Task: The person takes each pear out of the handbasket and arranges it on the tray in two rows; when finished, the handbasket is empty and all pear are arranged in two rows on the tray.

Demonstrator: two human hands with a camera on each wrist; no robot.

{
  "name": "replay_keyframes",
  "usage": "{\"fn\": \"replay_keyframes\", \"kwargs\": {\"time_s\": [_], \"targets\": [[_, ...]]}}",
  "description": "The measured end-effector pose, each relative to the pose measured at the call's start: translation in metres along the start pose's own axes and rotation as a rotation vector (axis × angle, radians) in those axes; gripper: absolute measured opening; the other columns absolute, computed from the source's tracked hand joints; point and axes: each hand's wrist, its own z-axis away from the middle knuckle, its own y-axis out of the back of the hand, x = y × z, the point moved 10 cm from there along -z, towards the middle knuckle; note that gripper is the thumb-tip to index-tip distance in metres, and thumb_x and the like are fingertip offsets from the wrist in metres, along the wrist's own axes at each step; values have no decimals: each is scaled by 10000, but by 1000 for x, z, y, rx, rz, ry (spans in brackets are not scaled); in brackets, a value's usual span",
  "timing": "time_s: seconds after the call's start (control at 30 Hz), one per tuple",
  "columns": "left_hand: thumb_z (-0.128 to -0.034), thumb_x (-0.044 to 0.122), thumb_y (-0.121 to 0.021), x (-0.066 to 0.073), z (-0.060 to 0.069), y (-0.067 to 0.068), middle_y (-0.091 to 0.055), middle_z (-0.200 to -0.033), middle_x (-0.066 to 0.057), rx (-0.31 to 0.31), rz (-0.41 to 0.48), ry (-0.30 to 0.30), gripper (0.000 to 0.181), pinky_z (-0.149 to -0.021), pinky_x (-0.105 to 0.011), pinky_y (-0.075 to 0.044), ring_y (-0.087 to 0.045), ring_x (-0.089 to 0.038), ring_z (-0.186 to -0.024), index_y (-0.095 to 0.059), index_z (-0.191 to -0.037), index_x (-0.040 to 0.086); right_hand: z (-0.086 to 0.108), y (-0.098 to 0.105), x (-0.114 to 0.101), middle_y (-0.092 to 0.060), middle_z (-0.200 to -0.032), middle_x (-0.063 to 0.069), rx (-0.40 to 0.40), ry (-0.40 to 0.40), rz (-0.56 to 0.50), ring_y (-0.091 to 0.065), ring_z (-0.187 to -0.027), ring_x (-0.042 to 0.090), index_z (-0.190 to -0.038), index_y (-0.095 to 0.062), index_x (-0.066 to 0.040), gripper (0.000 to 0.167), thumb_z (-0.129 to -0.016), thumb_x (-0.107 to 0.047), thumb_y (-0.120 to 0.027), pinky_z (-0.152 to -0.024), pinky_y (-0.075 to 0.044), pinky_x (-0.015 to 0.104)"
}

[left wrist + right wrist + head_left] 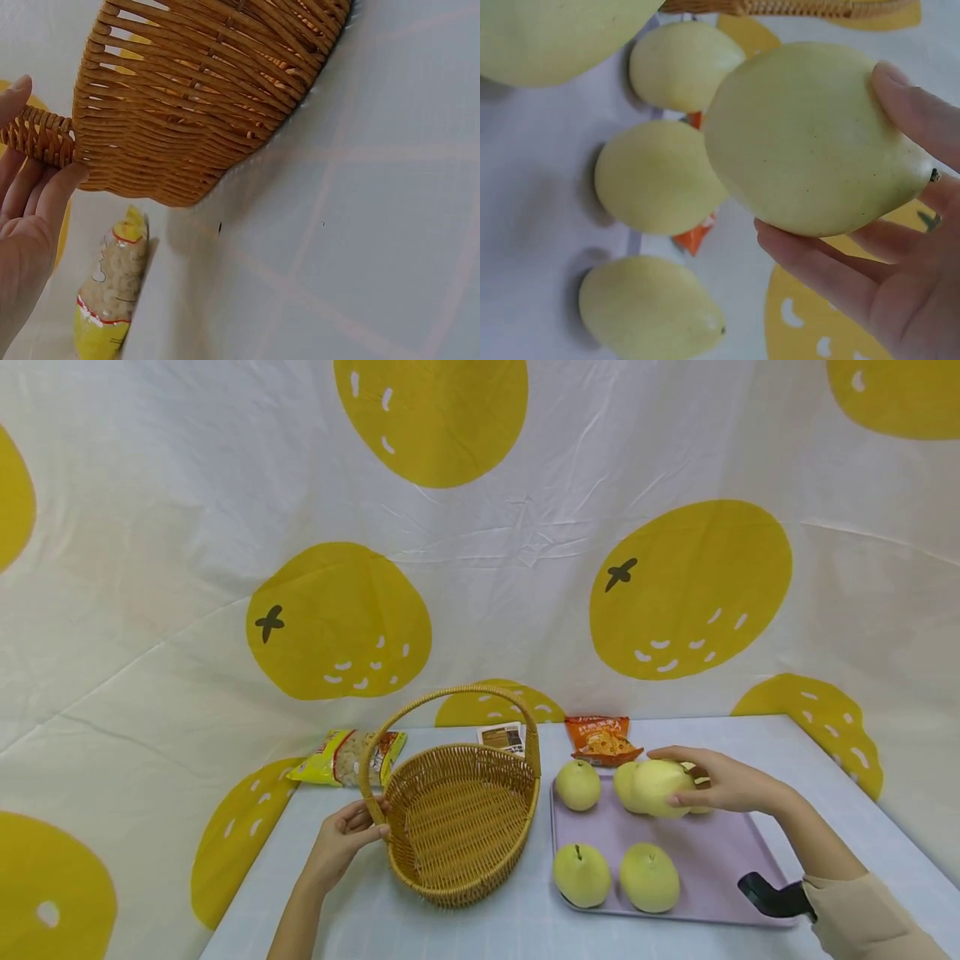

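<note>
My left hand (337,847) grips the handle of a brown wicker basket (457,827), where the handle meets the rim on the left side. No item shows inside the basket. In the left wrist view, thumb and fingers wrap the woven handle (45,136). Over the back of a lilac tray (712,868), my right hand (727,785) holds a pale yellow pear (662,789) between thumb and fingers. The right wrist view shows this pear (810,142) raised above the others. Several more pears sit on the tray, among them a front-left pear (582,875); one is partly hidden behind the hand.
Behind the basket lie a yellow snack bag (348,758) and a small printed packet (502,737). An orange snack bag (602,739) lies beyond the tray's back edge. A fruit-patterned cloth (510,610) hangs behind the pale checked table (525,935).
</note>
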Motion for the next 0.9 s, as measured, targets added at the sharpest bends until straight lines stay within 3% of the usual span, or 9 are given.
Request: {"fn": "replay_keyframes", "kwargs": {"time_s": [0.23,0.4,0.5,0.63,0.9], "targets": [[-833,-3,-676,1,1,-1,-526,-1294,-259,5,7,-7,601,-885,-268,-511,-574,-172,-1155,-405,-1362,-92,25,4,20,-546,-1236,217,32,-26,-15,-598,-935,122,-1289,-495,32,544,-828,-144,-722,-727,-520,257],[-837,-1,-673,1,1,-1,-505,-1307,-277,-2,7,-13,595,-887,-268,-510,-563,-192,-1171,-407,-1362,-90,42,-1,35,-531,-1254,211,39,-70,-24,-600,-936,218,-1285,-511,9,539,-816,-143,-727,-724,-509,241],[-838,1,-673,0,0,-1,-504,-1310,-274,-4,8,-8,594,-892,-268,-507,-559,-195,-1177,-408,-1362,-86,52,-6,42,-540,-1264,28,30,-80,-47,-591,-942,166,-1281,-513,13,522,-821,-131,-715,-721,-506,241],[-839,-2,-671,-1,0,-1,-511,-1307,-268,-1,8,-8,591,-893,-270,-507,-561,-189,-1174,-409,-1362,-84,63,-14,50,-495,-1219,-248,28,-65,-85,-541,-962,-12,-1275,-523,10,508,-819,-107,-712,-717,-500,227],[-839,-12,-666,1,1,-1,-556,-1275,-228,-3,16,-11,597,-886,-270,-511,-558,-204,-1177,-397,-1365,-96,78,-28,63,-500,-1222,-276,9,-42,-139,-519,-996,-44,-1286,-542,-55,509,-806,-54,-708,-718,-487,204]]}}
